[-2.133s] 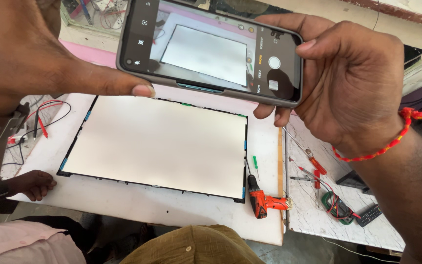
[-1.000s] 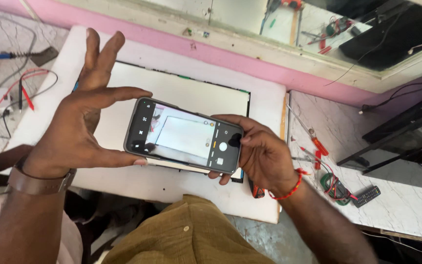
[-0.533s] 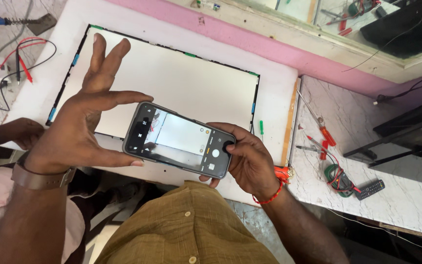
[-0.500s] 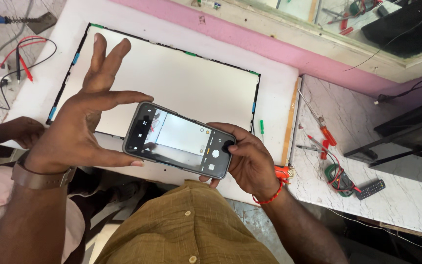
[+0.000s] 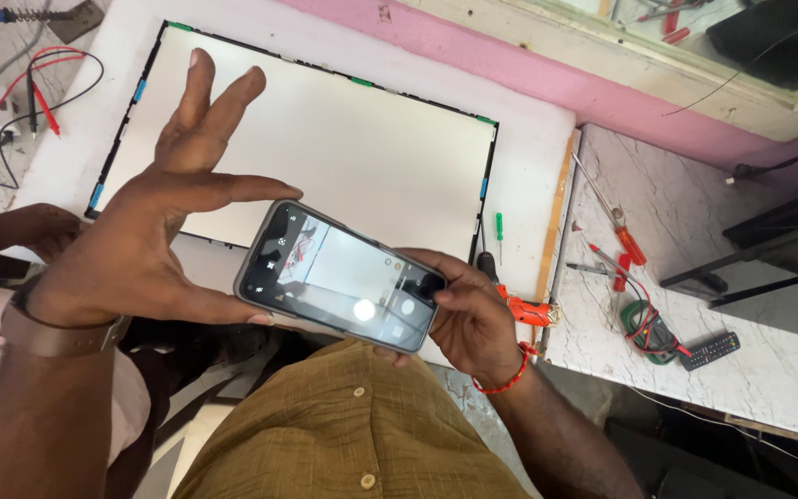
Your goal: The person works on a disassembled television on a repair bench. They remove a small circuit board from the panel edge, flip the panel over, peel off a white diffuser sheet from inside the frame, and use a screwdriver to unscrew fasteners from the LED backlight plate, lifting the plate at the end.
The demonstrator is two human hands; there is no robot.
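Both hands raised: left hand (image 5: pixel 145 245) pinching with fingers splayed, right hand (image 5: pixel 468 319) curled.

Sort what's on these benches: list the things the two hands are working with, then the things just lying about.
In hand:
- smartphone, held level by left hand and right hand
- large white panel, lying flat beneath the phone, shown on its screen

Lying about:
- green screwdriver
- orange screwdrivers
- orange power tool
- remote control
- red and black test leads
- another person's hand

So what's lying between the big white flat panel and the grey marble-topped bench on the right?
In the head view, a small green-handled screwdriver lies on the white foam board, between the white flat panel and the marble bench; a wooden strip edges the gap.
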